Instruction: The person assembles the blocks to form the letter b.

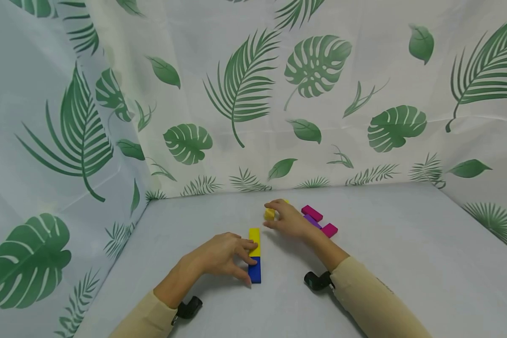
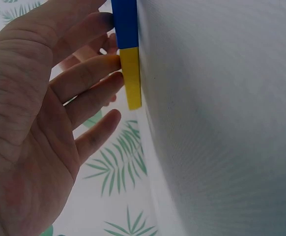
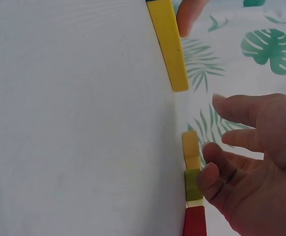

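A yellow block [image 1: 255, 236] and a blue block [image 1: 256, 273] lie end to end in a straight line on the table. My left hand [image 1: 219, 253] rests against their left side, fingers spread, with fingertips at the yellow block and thumb by the blue one's near end. Farther back, my right hand [image 1: 290, 220] hovers with thumb and fingers apart around a small yellow block [image 1: 269, 214]. In the right wrist view, the fingertips [image 3: 210, 173] overlap an olive-yellow block [image 3: 193, 184] standing beside the lighter yellow block [image 3: 190, 143].
Right of my right hand lie a magenta block [image 1: 311, 213], a purple block [image 1: 312, 221] and another magenta block [image 1: 329, 230], close together. A yellow piece [image 1: 286, 201] peeks out behind that hand. Leaf-patterned cloth [image 1: 253, 94] walls the table [image 1: 405, 263] at back and sides.
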Tool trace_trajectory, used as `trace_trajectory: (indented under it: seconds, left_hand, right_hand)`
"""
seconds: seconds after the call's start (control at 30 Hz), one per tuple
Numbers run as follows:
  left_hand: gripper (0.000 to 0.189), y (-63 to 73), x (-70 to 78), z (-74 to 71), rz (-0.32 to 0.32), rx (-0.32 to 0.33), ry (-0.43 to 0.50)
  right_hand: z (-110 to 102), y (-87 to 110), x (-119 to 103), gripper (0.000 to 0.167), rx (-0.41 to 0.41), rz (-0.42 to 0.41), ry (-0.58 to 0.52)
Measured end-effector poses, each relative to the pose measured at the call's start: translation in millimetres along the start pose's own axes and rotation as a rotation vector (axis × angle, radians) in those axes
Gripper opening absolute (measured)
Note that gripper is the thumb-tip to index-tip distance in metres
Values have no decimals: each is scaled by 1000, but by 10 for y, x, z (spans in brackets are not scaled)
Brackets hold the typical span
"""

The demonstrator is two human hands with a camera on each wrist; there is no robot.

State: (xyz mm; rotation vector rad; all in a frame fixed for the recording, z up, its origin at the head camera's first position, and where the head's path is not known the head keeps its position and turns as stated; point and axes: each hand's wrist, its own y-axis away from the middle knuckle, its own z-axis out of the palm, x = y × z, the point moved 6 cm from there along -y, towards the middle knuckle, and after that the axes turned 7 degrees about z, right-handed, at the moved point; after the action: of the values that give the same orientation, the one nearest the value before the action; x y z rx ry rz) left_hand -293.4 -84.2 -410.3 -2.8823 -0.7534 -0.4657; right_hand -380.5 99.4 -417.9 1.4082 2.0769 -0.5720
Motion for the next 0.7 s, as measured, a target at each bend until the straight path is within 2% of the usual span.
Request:
trace_trajectory:
  seconds: [0.4,0.7]
  left_hand:
    - [49,-5,-1,8,17,0,-9]
    - [49,-7,-11,8,26,-7,-6]
  right_hand:
    - [28,-55,65,61,22,52,6]
    - [43,-122,46,58,126,22,183]
